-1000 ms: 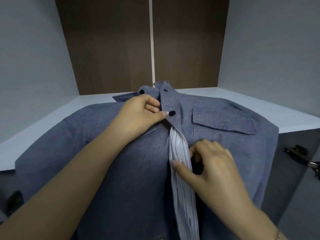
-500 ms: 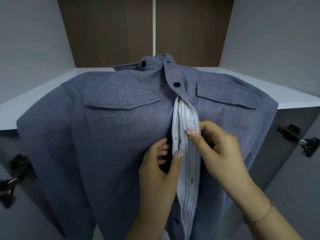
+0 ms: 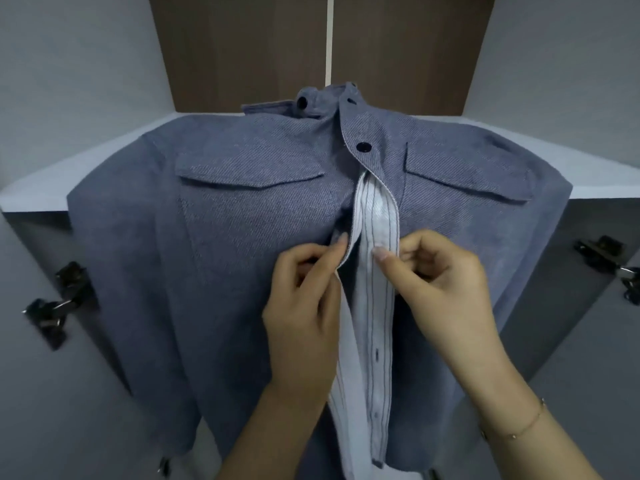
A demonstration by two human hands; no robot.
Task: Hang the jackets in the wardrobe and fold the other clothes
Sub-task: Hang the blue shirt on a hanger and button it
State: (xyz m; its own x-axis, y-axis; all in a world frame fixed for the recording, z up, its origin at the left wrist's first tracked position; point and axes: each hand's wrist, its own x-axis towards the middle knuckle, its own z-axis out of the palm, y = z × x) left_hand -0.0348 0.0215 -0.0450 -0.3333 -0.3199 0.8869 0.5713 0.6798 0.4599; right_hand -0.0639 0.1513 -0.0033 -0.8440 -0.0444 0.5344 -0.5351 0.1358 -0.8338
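Note:
A blue-grey jacket (image 3: 242,258) with two flap chest pockets hangs facing me in the wardrobe, its hanger hidden. Its top dark button (image 3: 363,146) is fastened. Below that the front is apart, and the pale striped placket (image 3: 375,289) with its buttonholes shows. My left hand (image 3: 304,306) pinches the left front edge at mid chest. My right hand (image 3: 440,285) pinches the striped placket beside it, at about the same height.
A white wardrobe shelf (image 3: 41,183) runs behind the jacket's shoulders, with a brown back panel (image 3: 242,50) above. Black door hinges are on the left side (image 3: 59,303) and the right side (image 3: 609,261) of the grey wardrobe.
My left hand came down from the top button to mid chest and took hold of the left front edge. My right hand has kept hold of the striped placket. My view tilted downward.

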